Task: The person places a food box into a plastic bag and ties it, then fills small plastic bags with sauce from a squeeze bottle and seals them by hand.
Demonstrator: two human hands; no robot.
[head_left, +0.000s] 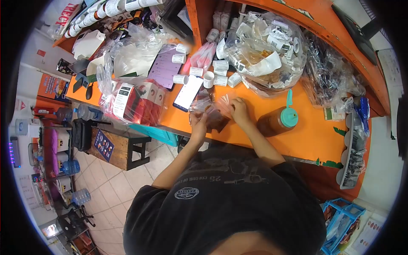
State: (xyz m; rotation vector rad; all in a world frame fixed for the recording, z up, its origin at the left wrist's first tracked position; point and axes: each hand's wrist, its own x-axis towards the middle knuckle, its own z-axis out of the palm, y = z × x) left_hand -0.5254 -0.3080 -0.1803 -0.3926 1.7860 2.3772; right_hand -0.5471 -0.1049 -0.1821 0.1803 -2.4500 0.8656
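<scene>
Over the front of the orange counter (255, 97), a small clear plastic bag (217, 120) with something dark brown in its lower part lies between my hands. My left hand (198, 126) is closed on its left edge. Fingers of my right hand (239, 111) pinch clear plastic (224, 105) at the upper right; whether this is the same bag I cannot tell. To the right of my right hand, a squeeze bottle (270, 122) of brown liquid with a teal lid appears tilted. Just beyond my left hand lies a phone (188, 93) with a lit screen.
A tied clear bag with red boxes (138, 103) sits at the left edge. Behind the phone are a purple-screened tablet (164, 67) and several label rolls (220, 66). A large bag of crumpled paper (267, 55) stands at the back; dark plastic bags (325, 70) lie right.
</scene>
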